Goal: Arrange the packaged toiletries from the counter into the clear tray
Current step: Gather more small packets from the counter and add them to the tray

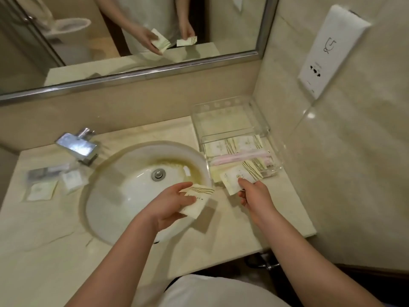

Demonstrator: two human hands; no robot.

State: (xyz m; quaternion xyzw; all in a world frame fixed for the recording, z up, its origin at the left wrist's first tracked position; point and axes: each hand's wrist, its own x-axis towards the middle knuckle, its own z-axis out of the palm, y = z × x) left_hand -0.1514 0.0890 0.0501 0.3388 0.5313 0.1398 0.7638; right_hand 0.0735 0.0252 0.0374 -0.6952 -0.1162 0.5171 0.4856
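Observation:
The clear tray (230,111) stands on the counter at the right, against the wall. Inside it lie cream packets with gold wavy stripes (234,144) and pink wrapped sticks (241,157). My right hand (254,196) pinches a cream packet (234,178) just in front of the tray's near edge. My left hand (170,204) holds another cream striped packet (197,200) over the right rim of the sink. Several more packaged toiletries (44,189) lie on the counter left of the sink, below the tap.
A round white sink (132,196) fills the middle of the marble counter, with a chrome tap (79,147) at its back left. A mirror runs along the back wall. A white wall box (327,52) hangs above the tray at right. The counter's edge drops off at the right front.

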